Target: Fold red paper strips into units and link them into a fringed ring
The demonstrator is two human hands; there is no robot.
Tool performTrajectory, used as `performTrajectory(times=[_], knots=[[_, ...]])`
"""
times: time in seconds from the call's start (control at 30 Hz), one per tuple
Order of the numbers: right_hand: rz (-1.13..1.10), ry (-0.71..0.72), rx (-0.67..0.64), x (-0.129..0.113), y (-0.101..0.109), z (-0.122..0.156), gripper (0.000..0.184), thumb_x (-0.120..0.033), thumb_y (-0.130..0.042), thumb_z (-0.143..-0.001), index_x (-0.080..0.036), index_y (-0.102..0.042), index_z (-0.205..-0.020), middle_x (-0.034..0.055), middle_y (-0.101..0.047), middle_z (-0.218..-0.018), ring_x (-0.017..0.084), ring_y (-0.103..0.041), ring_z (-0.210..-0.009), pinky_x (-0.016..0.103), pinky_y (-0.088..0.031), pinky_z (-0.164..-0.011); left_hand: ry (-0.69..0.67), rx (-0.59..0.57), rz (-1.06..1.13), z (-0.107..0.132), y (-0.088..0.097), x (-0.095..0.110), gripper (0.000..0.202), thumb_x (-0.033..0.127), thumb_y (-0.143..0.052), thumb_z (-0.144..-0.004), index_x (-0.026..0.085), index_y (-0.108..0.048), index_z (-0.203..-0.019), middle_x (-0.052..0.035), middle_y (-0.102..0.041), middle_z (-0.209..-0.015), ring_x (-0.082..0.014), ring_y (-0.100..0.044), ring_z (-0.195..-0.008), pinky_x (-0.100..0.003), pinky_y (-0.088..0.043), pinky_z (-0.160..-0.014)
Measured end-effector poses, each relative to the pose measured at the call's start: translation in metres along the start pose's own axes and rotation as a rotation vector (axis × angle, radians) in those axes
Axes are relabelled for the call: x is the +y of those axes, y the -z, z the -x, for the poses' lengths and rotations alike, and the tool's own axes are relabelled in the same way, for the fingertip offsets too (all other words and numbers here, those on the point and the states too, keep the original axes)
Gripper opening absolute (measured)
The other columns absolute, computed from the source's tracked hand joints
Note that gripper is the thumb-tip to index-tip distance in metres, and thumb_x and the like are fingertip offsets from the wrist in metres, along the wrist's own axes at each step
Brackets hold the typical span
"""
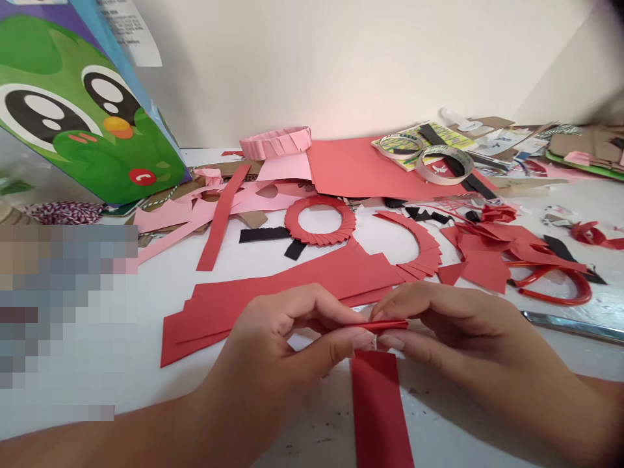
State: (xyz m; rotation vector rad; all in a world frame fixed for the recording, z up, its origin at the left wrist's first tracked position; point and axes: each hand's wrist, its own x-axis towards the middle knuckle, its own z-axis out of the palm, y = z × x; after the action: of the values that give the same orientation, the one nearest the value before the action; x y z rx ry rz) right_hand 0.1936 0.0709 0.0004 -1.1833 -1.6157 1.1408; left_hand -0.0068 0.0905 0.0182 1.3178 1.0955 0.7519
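Observation:
My left hand [292, 341] and my right hand [439, 318] meet over the white table, pinching a narrow rolled red paper strip [383, 325] between their fingertips. A flat red paper strip [380, 409] lies just below them, running toward me. Left of it, wide stepped red paper sheets [273, 302] lie close to my left hand. Beyond my hands sit a ring of folded red paper [297, 227] and a curved, pleated red paper arc [422, 250]. Red-handled scissors [556, 286] lie to the right of my right hand.
A metal ruler [570, 327] lies at the right. Pink paper scraps [190, 218], a pleated pink paper band [275, 143], and tape rolls [446, 164] sit farther back. A green cartoon-faced box [82, 110] leans at the upper left, and a pixelated patch [63, 312] hides the left.

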Motion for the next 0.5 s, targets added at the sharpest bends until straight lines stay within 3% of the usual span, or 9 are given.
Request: performTrajectory(times=[0.23, 0.5], knots=[[-0.232, -0.092, -0.07, 0.0076, -0.0017, 0.0026, 0.017, -0.04, -0.074, -0.091, -0.027, -0.072, -0.081, -0.0008, -0.074, -0.073, 0.013, -0.063, -0.061, 0.023, -0.05, -0.054, -0.059, -0.023, -0.016, -0.0003, 0.0001, 0.0007, 0.015, 0.02, -0.077, -0.082, 0.027, -0.073, -0.07, 0.0092, -0.076, -0.067, -0.0073, -0.068, -0.063, -0.012, -0.051, -0.058], [-0.301, -0.203, -0.114, 0.008, -0.0018, 0.0043, 0.03, -0.05, -0.075, -0.087, -0.024, -0.067, -0.077, 0.0016, -0.068, -0.068, 0.014, -0.057, -0.059, 0.026, -0.045, -0.052, -0.01, -0.015, -0.084, 0.0022, -0.0006, 0.0002, 0.012, 0.028, -0.075, -0.082, 0.025, -0.071, -0.07, 0.0052, -0.075, -0.067, -0.0109, -0.067, -0.064, -0.015, -0.051, -0.056]])
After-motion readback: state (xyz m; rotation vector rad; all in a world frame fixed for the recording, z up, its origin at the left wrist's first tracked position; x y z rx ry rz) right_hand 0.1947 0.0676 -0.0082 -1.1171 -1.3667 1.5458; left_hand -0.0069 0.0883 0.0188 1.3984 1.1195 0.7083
